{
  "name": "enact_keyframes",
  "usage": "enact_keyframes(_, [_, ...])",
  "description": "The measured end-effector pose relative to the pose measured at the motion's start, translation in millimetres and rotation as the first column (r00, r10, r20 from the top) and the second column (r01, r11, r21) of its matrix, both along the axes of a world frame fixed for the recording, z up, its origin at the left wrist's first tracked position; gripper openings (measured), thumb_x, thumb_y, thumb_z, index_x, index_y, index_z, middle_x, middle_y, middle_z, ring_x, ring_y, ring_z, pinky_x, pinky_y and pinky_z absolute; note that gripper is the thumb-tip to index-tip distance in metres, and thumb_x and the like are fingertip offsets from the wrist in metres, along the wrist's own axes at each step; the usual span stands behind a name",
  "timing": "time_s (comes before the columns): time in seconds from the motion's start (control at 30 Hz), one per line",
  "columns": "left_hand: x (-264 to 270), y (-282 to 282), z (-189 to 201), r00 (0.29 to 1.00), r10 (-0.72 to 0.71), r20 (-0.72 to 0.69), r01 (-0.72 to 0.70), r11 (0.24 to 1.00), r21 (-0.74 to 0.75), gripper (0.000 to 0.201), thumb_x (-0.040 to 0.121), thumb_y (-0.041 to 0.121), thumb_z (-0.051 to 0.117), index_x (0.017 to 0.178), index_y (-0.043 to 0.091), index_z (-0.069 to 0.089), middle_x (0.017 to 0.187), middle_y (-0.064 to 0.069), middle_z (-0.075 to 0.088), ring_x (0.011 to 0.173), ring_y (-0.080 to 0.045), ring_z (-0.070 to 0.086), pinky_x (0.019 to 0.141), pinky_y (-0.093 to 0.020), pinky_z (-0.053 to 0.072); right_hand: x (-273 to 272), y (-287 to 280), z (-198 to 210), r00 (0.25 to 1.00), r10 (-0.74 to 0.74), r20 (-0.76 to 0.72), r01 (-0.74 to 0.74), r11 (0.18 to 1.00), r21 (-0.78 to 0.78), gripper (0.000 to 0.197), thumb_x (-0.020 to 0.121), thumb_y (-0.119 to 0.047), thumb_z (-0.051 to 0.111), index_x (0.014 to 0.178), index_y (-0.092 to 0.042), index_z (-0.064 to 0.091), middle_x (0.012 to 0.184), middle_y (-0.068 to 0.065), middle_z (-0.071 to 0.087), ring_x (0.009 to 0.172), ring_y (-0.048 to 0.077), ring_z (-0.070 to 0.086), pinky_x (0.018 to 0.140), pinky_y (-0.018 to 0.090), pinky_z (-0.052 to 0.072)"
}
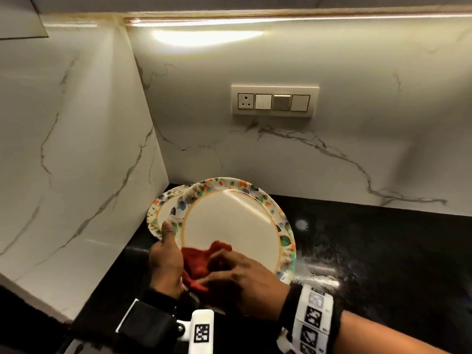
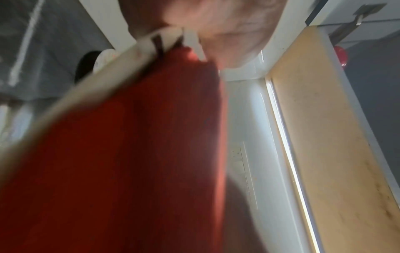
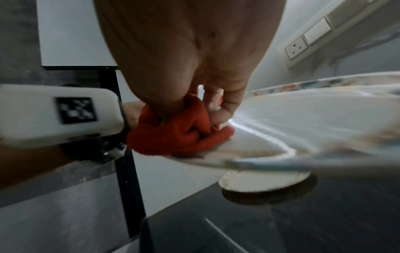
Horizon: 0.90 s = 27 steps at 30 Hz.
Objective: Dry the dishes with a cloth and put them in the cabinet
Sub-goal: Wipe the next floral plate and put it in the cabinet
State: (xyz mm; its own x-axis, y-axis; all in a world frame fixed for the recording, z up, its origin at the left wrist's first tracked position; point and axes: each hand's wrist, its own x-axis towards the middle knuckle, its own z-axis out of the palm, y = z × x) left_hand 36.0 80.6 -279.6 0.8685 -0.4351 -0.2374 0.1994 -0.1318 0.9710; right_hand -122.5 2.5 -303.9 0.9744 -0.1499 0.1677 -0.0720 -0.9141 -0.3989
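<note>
**Floral plate held off the counter, red cloth bunched on its near rim**

The floral-rimmed plate (image 1: 231,221) is held tilted above the black counter (image 1: 383,251), in the counter's back left corner, with its cream face turned up. A red cloth (image 1: 201,261) lies crumpled on the plate's near edge, touching the cream centre and the patterned rim.

The right hand (image 1: 240,279) sits on top of the cloth with its fingers curled into the folds, clamped on the fabric; the right wrist view shows the cloth (image 3: 179,135) bunched under the fingers (image 3: 225,102) and pressed to the plate surface. The left hand (image 1: 166,261) grips the plate's near left edge, its thumb laid upward along the rim; the fingers under the plate are hidden in the head view. The left wrist view is blurred and mostly filled by red cloth (image 2: 129,154) and a pale plate edge (image 2: 86,89).

A second floral plate (image 1: 163,208) lies flat on the counter just behind and left of the held one, partly covered by it. On the marble back wall (image 1: 332,162) above the counter is a switch panel (image 1: 274,101) with a socket. A marble side wall (image 1: 76,149) closes the corner at left.
</note>
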Motion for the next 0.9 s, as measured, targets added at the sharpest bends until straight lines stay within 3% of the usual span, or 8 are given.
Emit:
enact_keyframes(0.13, [22,9,-1,0.994,0.029,0.109,-0.031,0.999,0.013,0.056,0.087,0.067,0.042,0.076,0.017,0.064,0.084,-0.008,0.071,0.083,-0.03,0.068,0.083,-0.046,0.055,-46,-9,-5,0.991,0.026,-0.134,-0.023,0.999,0.023,0.037,0.091,-0.039,0.058,0.127,-0.049,0.051,0.137,-0.017,0.039,0.125,0.0,0.034,0.107,0.027,0.038])
enact_keyframes(0.27, [33,21,10,0.985,0.04,0.169,-0.048,0.998,0.043,0.058,0.088,0.066,0.039,0.072,0.014,0.061,0.078,-0.007,0.068,0.08,-0.03,0.065,0.077,-0.039,0.054,-70,-64,8,0.958,-0.148,-0.246,0.114,0.983,-0.147,0.034,0.088,-0.046,0.056,0.122,-0.052,0.053,0.134,-0.023,0.043,0.125,0.0,0.035,0.109,0.027,0.038])
enact_keyframes(0.37, [29,20,19,0.977,0.015,0.213,-0.026,0.999,0.048,0.055,0.092,0.06,0.035,0.07,0.015,0.057,0.072,-0.005,0.063,0.073,-0.028,0.061,0.066,-0.03,0.047,-61,-107,41,0.93,-0.344,-0.127,0.326,0.934,-0.145,0.051,0.089,-0.016,0.058,0.127,-0.049,0.052,0.135,-0.019,0.04,0.116,0.009,0.038,0.106,0.032,0.038])
enact_keyframes(0.47, [20,11,26,0.97,-0.038,0.24,0.03,0.999,0.039,0.056,0.092,0.06,0.035,0.069,0.013,0.054,0.067,-0.005,0.06,0.063,-0.023,0.057,0.053,-0.026,0.045,-22,-142,78,0.887,-0.43,0.171,0.447,0.891,-0.077,0.058,0.086,0.003,0.055,0.133,-0.032,0.054,0.138,-0.003,0.043,0.116,0.022,0.036,0.102,0.04,0.036])
enact_keyframes(0.53, [13,2,29,0.962,-0.1,0.253,0.094,0.995,0.035,0.06,0.091,0.061,0.035,0.07,0.008,0.052,0.063,-0.007,0.057,0.055,-0.022,0.055,0.043,-0.022,0.044,13,-155,88,0.882,-0.396,0.254,0.426,0.901,-0.075,0.047,0.086,-0.003,0.061,0.13,-0.021,0.058,0.134,0.008,0.048,0.117,0.029,0.038,0.101,0.049,0.038])
enact_keyframes(0.63, [5,-7,36,0.934,-0.137,0.329,0.133,0.991,0.034,0.058,0.094,0.054,0.037,0.07,0.004,0.052,0.059,-0.007,0.054,0.053,-0.02,0.052,0.038,-0.019,0.039,55,-158,73,0.935,-0.298,0.193,0.325,0.938,-0.123,0.042,0.09,-0.016,0.062,0.131,-0.021,0.057,0.126,0.013,0.049,0.115,0.031,0.04,0.1,0.047,0.04])
enact_keyframes(0.73, [2,-14,36,0.924,-0.106,0.367,0.092,0.994,0.055,0.056,0.095,0.051,0.041,0.062,0.006,0.05,0.055,-0.007,0.051,0.054,-0.022,0.05,0.046,-0.024,0.037,69,-147,44,0.94,-0.266,0.215,0.293,0.95,-0.107,0.045,0.091,-0.021,0.06,0.135,-0.03,0.054,0.112,0.012,0.049,0.102,0.031,0.046,0.092,0.042,0.045])
enact_keyframes(0.9, [1,-21,16,0.936,-0.056,0.348,0.022,0.995,0.102,0.053,0.093,0.052,0.046,0.062,0.009,0.055,0.068,-0.018,0.063,0.069,-0.035,0.061,0.066,-0.044,0.053,66,-126,-4,0.86,-0.495,0.125,0.485,0.868,0.102,0.047,0.093,-0.042,0.05,0.14,-0.044,0.042,0.11,0.008,0.042,0.1,0.03,0.047,0.098,0.043,0.043])
